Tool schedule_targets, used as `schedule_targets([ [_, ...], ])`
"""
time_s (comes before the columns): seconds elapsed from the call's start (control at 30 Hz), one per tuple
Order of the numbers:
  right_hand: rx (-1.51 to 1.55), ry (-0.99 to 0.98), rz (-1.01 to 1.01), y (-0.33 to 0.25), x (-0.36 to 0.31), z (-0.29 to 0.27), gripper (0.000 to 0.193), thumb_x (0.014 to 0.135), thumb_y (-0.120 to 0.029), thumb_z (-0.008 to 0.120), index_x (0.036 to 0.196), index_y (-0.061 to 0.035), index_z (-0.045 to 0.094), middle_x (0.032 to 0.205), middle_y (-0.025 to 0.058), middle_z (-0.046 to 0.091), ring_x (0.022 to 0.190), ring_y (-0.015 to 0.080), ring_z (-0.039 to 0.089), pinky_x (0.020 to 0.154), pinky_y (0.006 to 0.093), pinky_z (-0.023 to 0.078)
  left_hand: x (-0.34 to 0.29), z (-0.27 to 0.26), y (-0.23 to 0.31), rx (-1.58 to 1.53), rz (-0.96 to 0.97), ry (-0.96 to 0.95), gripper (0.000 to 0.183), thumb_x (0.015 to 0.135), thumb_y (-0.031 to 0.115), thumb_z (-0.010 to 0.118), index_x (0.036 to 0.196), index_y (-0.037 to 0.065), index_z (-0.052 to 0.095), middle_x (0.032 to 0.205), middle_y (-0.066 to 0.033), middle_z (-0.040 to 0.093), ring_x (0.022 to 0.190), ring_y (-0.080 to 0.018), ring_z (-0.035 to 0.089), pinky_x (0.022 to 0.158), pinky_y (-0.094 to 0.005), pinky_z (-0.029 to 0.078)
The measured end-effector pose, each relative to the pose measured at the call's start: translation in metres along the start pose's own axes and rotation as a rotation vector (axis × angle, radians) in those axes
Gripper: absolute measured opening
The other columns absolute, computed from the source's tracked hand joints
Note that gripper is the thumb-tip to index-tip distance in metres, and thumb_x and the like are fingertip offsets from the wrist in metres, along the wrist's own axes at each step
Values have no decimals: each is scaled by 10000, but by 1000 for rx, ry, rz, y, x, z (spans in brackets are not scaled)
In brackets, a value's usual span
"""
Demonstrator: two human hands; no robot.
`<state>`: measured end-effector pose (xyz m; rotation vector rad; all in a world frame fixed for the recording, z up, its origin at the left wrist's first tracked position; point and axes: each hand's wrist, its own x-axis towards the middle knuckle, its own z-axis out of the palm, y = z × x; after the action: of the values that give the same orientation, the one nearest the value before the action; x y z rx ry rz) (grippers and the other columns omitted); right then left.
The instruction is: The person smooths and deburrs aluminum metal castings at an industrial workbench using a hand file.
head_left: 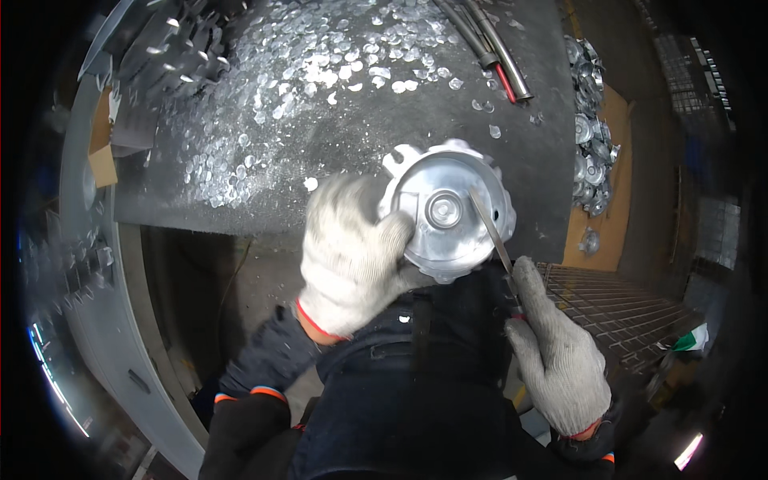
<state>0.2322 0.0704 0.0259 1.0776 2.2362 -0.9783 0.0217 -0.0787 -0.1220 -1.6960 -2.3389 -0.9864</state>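
Note:
Near the table's front edge, a round silver metal casting with a scalloped rim faces up, its dished inside and raised centre ring showing. My left hand, in a white knit glove, grips its left rim, thumb over the edge and the other fingers partly hidden and blurred. In my gloved right hand is a thin metal file, its handle mostly covered by the fingers. The file's blade lies across the right inner side of the casting, its tip inside the dish.
Many small thin metal flakes cover the dark tabletop. Metal tube-shaped tools, one with red, lie at the back right. Right of the table, more castings are piled on cardboard beside a wire mesh.

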Motion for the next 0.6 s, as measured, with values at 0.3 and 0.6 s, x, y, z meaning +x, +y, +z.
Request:
schedule_targets([
  [0.3, -271, -122, 163, -27, 13, -11, 692, 1124, -231, 666, 1771, -226, 419, 1137, 241, 783, 1034, 442, 808, 947, 549, 648, -12, 7, 22, 67, -187, -31, 790, 618, 515, 1044, 1201, 97, 715, 1248, -229, 641, 1203, -493, 638, 1035, -671, 507],
  [0.6, -448, -137, 96, -33, 17, -8, 739, 1111, -287, 687, 1782, -256, 380, 1020, 246, 748, 879, 483, 787, 812, 590, 648, -13, 8, 10, 9, -146, -34, 773, 606, 525, 1038, 1156, 81, 725, 1212, -210, 632, 1147, -461, 647, 984, -650, 516],
])
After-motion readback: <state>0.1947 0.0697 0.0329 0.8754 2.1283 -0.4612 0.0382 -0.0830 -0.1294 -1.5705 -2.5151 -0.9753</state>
